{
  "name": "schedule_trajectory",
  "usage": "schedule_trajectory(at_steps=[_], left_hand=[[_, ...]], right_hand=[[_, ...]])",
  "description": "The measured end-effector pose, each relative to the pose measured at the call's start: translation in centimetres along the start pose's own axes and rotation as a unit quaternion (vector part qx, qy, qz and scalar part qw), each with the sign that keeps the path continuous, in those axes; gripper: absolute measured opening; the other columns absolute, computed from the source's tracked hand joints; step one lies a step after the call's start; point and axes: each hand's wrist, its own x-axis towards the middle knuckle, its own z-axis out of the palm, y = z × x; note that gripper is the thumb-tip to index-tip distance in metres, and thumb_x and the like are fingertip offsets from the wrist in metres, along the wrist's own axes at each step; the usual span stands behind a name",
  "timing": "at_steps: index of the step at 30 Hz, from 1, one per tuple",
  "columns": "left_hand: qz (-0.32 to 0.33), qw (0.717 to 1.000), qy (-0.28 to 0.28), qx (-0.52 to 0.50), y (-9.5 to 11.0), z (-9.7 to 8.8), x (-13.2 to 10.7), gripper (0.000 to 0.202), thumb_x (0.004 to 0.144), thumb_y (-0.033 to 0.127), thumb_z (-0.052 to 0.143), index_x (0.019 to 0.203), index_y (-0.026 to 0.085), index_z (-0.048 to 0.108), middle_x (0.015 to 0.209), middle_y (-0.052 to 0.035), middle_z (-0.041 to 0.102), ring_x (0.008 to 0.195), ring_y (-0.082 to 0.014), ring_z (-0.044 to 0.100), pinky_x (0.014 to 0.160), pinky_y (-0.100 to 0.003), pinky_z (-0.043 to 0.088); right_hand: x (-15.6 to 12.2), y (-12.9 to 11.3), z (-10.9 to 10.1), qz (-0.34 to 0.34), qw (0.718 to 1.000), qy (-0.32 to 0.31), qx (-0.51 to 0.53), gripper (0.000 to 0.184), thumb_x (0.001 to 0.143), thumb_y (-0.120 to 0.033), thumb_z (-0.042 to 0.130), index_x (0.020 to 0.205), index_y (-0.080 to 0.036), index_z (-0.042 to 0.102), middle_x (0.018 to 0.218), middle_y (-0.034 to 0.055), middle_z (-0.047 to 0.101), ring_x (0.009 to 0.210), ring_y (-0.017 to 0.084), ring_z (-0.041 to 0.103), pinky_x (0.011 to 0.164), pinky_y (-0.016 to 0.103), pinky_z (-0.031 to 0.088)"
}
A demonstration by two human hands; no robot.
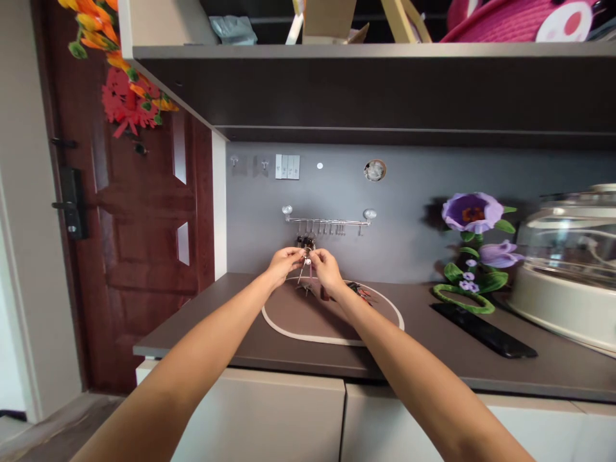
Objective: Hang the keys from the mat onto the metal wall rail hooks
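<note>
Both arms reach forward over the counter. My left hand and my right hand meet in front of the wall, fingers pinched together on a bunch of keys held between them. Some keys dangle below the fingers, above an oval tray with a pale rim. More keys lie in the tray beside my right wrist. Just above the hands a chrome hook rail is fixed to the grey wall.
A black remote-like bar lies on the brown counter. Purple fabric flowers stand at the right, then a large lidded appliance. A dark shelf overhangs. A red-brown door is at left.
</note>
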Motion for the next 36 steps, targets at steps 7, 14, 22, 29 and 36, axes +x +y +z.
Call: schedule_trajectory(at_steps=[7, 14, 22, 29, 36], left_hand=[[0.051, 0.985, 0.121, 0.112, -2.0, 0.3, 0.4, 0.029, 0.074, 0.040, 0.054, 0.080, 0.012, 0.057, 0.078, -0.0068, 0.063, 0.065, -0.0112, 0.058, 0.062, -0.024, 0.046], [0.129, 0.925, 0.105, 0.340, -3.6, -1.9, 0.7, 0.031, 0.078, 0.041, 0.044, 0.071, 0.014, 0.058, 0.064, -0.0028, 0.061, 0.058, -0.0121, 0.057, 0.059, -0.023, 0.042], [0.172, 0.854, 0.066, 0.486, -3.4, -1.4, 0.0, 0.030, 0.082, 0.034, 0.040, 0.070, 0.016, 0.061, 0.067, -0.0025, 0.063, 0.062, -0.0116, 0.054, 0.060, -0.022, 0.038], [0.172, 0.830, 0.062, 0.527, -3.2, -1.4, -0.1, 0.029, 0.083, 0.030, 0.040, 0.073, 0.016, 0.063, 0.072, -0.0035, 0.063, 0.066, -0.0123, 0.053, 0.062, -0.022, 0.036], [0.173, 0.808, 0.059, 0.561, -3.2, -1.6, 0.0, 0.028, 0.084, 0.029, 0.040, 0.075, 0.017, 0.064, 0.073, -0.0036, 0.063, 0.067, -0.0129, 0.053, 0.064, -0.023, 0.035]], right_hand=[[3.9, 0.9, -0.9, 0.003, 0.997, 0.077, -0.028, 0.021, 0.075, -0.035, 0.043, 0.074, -0.017, 0.053, 0.067, 0.0001, 0.057, 0.062, 0.012, 0.051, 0.064, 0.025, 0.041], [7.0, 1.4, -1.0, 0.064, 0.986, 0.141, -0.060, 0.019, 0.075, -0.032, 0.043, 0.075, -0.016, 0.055, 0.068, 0.0019, 0.061, 0.059, 0.012, 0.055, 0.059, 0.023, 0.041], [9.0, 1.2, -0.4, 0.094, 0.971, 0.196, -0.102, 0.020, 0.074, -0.028, 0.044, 0.067, -0.016, 0.058, 0.068, 0.0054, 0.065, 0.061, 0.014, 0.058, 0.061, 0.022, 0.043], [10.1, 2.2, -0.2, 0.120, 0.958, 0.210, -0.153, 0.021, 0.072, -0.026, 0.045, 0.060, -0.016, 0.060, 0.060, 0.0057, 0.063, 0.059, 0.014, 0.059, 0.061, 0.022, 0.043], [9.9, 3.4, 0.0, 0.142, 0.955, 0.201, -0.165, 0.021, 0.072, -0.026, 0.046, 0.064, -0.015, 0.062, 0.061, 0.0062, 0.063, 0.059, 0.014, 0.059, 0.058, 0.022, 0.043]])
